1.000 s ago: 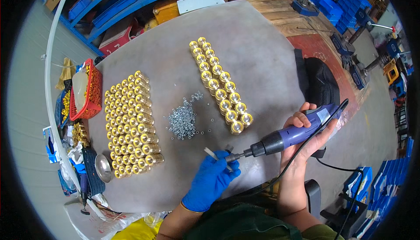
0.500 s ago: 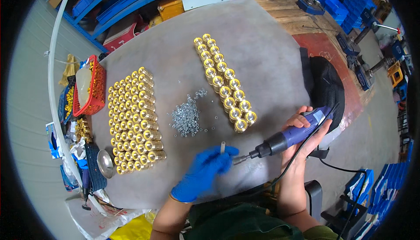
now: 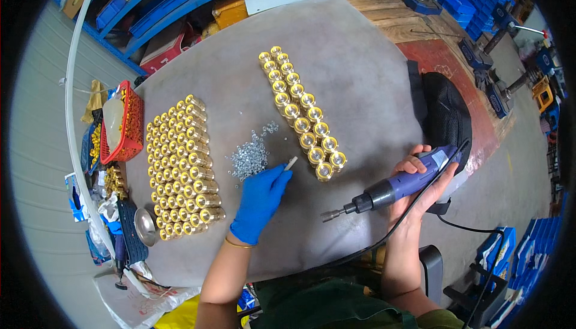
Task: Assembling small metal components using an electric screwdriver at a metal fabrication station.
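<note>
My left hand (image 3: 261, 200), in a blue glove, reaches over the near edge of the pile of small silver nuts (image 3: 249, 156). A short pale rod (image 3: 291, 163) sticks out from between its thumb and fingers; the fingertips are partly hidden. My bare right hand (image 3: 414, 179) grips a purple electric screwdriver (image 3: 393, 190) with a black nose and a metal socket bit (image 3: 333, 214) pointing left over the table. Beyond the nuts stands a double row of brass fittings (image 3: 303, 125), upright. A larger block of brass fittings (image 3: 183, 167) is lined up to the left.
A red basket (image 3: 133, 125) and a metal bowl (image 3: 144, 226) stand along the left edge of the grey table (image 3: 360, 65). The screwdriver's black cord (image 3: 384, 242) runs down past my right forearm. A black padded bag-like thing (image 3: 447, 113) lies at the right edge.
My left hand has moved left and away from the screwdriver bit to the nut pile, still holding the pale rod. My right hand and the screwdriver have stayed nearly in place.
</note>
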Demonstrator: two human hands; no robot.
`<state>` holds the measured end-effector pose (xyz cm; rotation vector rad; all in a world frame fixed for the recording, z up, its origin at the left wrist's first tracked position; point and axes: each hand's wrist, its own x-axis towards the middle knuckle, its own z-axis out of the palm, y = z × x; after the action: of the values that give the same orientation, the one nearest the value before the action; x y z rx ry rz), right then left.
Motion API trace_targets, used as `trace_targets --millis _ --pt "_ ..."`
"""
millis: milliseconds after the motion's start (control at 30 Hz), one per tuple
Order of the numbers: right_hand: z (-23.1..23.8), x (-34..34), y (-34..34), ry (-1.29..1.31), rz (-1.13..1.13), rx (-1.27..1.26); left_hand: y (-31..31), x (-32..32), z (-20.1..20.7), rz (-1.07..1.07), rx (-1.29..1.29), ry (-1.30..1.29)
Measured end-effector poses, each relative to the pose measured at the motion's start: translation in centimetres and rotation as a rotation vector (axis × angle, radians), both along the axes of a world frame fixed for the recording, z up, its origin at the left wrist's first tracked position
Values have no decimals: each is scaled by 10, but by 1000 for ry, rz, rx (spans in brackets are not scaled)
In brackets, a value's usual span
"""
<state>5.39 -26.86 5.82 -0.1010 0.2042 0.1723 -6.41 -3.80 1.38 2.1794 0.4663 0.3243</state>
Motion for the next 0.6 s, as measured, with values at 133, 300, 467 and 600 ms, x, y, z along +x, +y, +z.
trace_targets --millis 133,300,467,600 --pt "-1 0 1 12 3 -16 13 13 9 -175 29 210" --pt "0 -1 0 10 35 -20 27 16 8 -337 109 114" --pt "-1 -1 2 18 27 -45 16 16 25 -28 -251 262" --pt "0 -2 4 27 41 -39 15 10 13 15 -283 236"
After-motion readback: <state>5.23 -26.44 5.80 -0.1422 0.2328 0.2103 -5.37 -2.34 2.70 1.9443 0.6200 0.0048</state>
